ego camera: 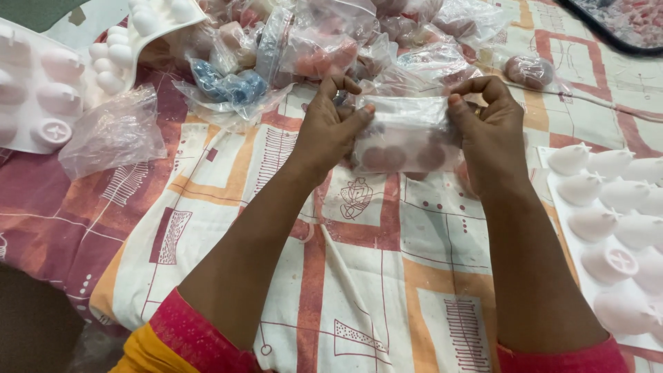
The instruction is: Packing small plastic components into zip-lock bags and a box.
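Both hands raised over a patterned cloth (359,276). Left hand (331,124) and right hand (487,131) each pinch one end of a clear plastic bag (407,135), fingers closed on its top edge; round pinkish pieces sit inside, low in the bag. Heap of filled bags (331,41) just behind. White moulded trays at far left (41,90) and at right (615,228). Empty crumpled bag (114,131) lies left.
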